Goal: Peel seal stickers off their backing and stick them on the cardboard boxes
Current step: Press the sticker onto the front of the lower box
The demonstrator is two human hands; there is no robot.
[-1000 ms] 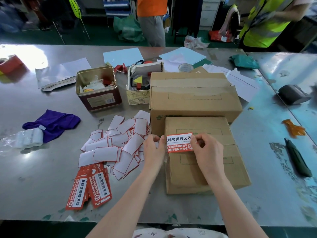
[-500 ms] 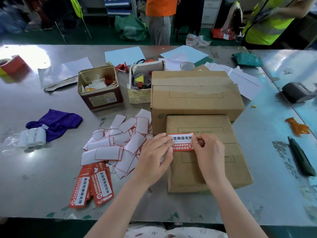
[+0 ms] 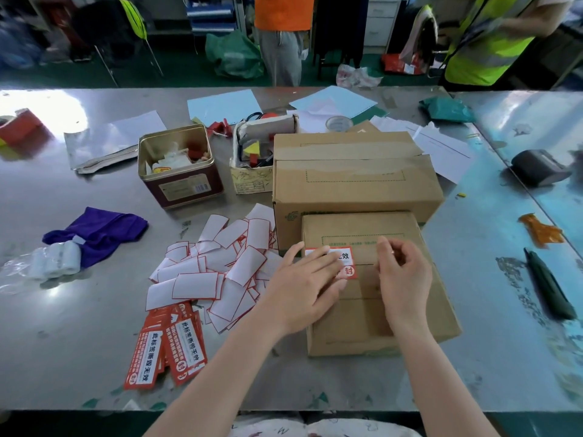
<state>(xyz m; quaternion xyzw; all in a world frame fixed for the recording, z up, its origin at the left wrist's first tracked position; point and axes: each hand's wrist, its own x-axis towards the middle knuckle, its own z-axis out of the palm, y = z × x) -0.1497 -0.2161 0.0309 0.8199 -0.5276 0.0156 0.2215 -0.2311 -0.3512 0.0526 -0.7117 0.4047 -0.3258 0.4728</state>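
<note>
Head view: straight left fingers (image 3: 318, 263) flat on the red seal sticker (image 3: 342, 261) atop the near cardboard box (image 3: 410, 310), likely pressing it down; right hand (image 3: 402, 272) loosely curled, empty, just beside; unpeeled stickers (image 3: 167, 345) nearby.

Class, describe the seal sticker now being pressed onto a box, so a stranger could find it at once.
Start at the two cardboard boxes; take the smaller box nearest the person. The sticker lies on its top near the left edge, partly under the flat left hand. Unlike the unpeeled stickers on the table, it is already stuck on cardboard.
</note>
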